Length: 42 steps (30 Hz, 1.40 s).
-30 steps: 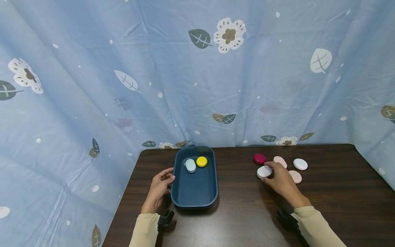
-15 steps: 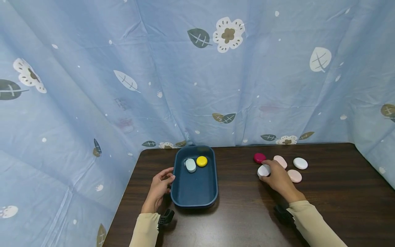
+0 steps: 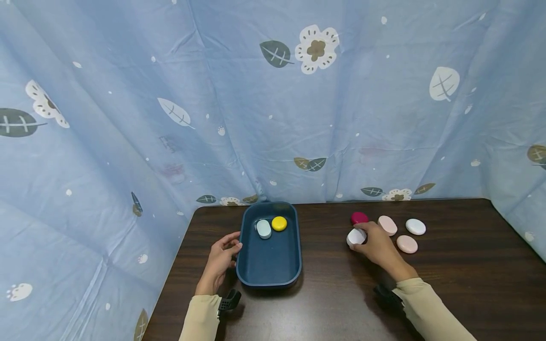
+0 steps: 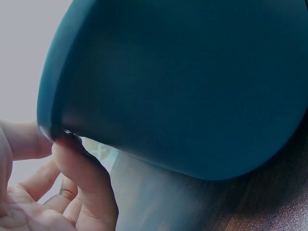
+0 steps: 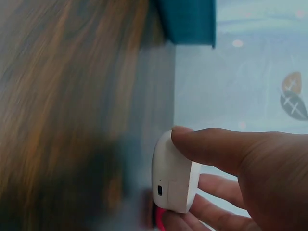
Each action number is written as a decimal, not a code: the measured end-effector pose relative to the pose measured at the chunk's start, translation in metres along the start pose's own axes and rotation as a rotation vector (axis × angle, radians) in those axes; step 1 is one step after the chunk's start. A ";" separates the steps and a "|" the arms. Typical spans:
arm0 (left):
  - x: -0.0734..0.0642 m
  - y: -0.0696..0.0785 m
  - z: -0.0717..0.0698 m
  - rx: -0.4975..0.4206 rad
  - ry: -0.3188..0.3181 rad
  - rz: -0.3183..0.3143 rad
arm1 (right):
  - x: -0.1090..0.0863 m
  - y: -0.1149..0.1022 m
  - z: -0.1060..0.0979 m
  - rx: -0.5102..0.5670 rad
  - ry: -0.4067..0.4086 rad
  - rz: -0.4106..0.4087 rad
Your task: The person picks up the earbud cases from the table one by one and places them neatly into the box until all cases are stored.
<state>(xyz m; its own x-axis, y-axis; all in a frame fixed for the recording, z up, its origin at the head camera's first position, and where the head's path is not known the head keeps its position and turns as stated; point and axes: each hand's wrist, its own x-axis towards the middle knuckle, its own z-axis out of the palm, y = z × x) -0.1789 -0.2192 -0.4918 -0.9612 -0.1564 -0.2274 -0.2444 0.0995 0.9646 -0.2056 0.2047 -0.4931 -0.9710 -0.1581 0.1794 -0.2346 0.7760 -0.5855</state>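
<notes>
My right hand [image 3: 377,246] holds a white rounded case [image 3: 356,237] between thumb and fingers, close over the table. In the right wrist view, the case [image 5: 172,175] shows a small dark slot on its side. At the table's left, my left hand [image 3: 219,260] has thumb and finger at the left rim of a dark blue tray [image 3: 268,285]. The left wrist view shows the thumb [image 4: 82,173] pressed up against the rim, a finger on its other side. Inside the tray lie a pale oval piece [image 3: 263,228] and a yellow round one [image 3: 279,223].
Around the right hand lie a magenta round piece [image 3: 359,218], two pale pink pieces, one pink oval [image 3: 387,225] and one pink round [image 3: 407,244], and a white oval piece [image 3: 415,227]. A blue patterned curtain [image 3: 273,118] hangs behind the dark wood table [image 3: 328,303].
The right hand has shifted a little to the left with the white case, away from the pink pieces. The left hand and tray have stayed put.
</notes>
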 end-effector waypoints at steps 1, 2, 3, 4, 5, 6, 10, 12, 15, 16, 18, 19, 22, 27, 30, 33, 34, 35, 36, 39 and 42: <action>0.000 0.000 0.000 -0.001 0.001 0.000 | 0.001 -0.002 0.000 0.004 -0.003 -0.003; 0.000 0.000 0.000 -0.001 0.001 0.000 | 0.001 -0.004 0.000 0.009 -0.009 -0.002; 0.000 0.000 0.000 -0.002 0.000 0.000 | 0.001 -0.006 0.001 0.015 -0.016 0.005; 0.000 0.000 0.000 -0.002 -0.001 0.000 | 0.002 -0.008 0.001 0.023 -0.024 0.010; 0.000 0.000 0.000 -0.001 -0.003 0.001 | 0.002 -0.010 0.001 0.031 -0.033 0.015; 0.000 0.000 0.000 0.000 -0.005 0.002 | 0.003 -0.012 0.001 0.039 -0.042 0.018; 0.000 0.001 0.000 -0.015 -0.011 0.013 | 0.004 -0.021 0.001 0.077 -0.061 0.012; 0.000 0.001 0.000 -0.022 -0.012 0.016 | 0.004 -0.026 0.000 0.092 -0.063 0.003; 0.000 0.001 0.000 -0.028 -0.013 0.018 | 0.004 -0.034 -0.001 0.120 -0.065 -0.011; 0.000 0.001 0.000 -0.027 -0.014 0.017 | 0.004 -0.037 -0.001 0.128 -0.068 -0.016; -0.001 0.002 0.000 -0.026 -0.014 0.017 | 0.004 -0.042 0.000 0.150 -0.067 -0.035; -0.001 0.002 0.000 -0.026 -0.014 0.017 | 0.004 -0.044 0.000 0.161 -0.065 -0.045; -0.001 0.002 0.000 -0.025 -0.013 0.020 | 0.006 -0.053 0.002 0.202 -0.061 -0.074; 0.000 0.002 0.000 -0.023 -0.012 0.021 | 0.010 -0.071 0.002 0.232 -0.066 -0.104; 0.001 0.002 -0.001 -0.024 -0.013 0.021 | 0.012 -0.083 0.004 0.238 -0.074 -0.118; 0.001 0.001 -0.001 -0.027 -0.012 0.017 | 0.015 -0.094 0.009 0.251 -0.079 -0.136; 0.001 0.001 -0.001 -0.027 -0.012 0.016 | 0.017 -0.097 0.011 0.256 -0.082 -0.144; 0.000 0.001 -0.001 -0.028 -0.012 0.013 | 0.018 -0.101 0.013 0.258 -0.086 -0.149; 0.000 0.001 -0.001 -0.028 -0.013 0.014 | 0.019 -0.105 0.015 0.259 -0.089 -0.152; 0.000 0.000 -0.001 -0.026 -0.013 0.014 | 0.023 -0.116 0.020 0.259 -0.109 -0.167; 0.000 0.000 -0.001 -0.027 -0.017 0.018 | 0.028 -0.126 0.024 0.262 -0.131 -0.181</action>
<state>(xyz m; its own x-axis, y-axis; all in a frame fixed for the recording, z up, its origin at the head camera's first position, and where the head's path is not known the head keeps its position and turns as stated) -0.1790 -0.2206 -0.4916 -0.9674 -0.1380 -0.2124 -0.2241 0.0757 0.9716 -0.2040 0.0878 -0.4334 -0.9062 -0.3694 0.2055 -0.3911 0.5479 -0.7395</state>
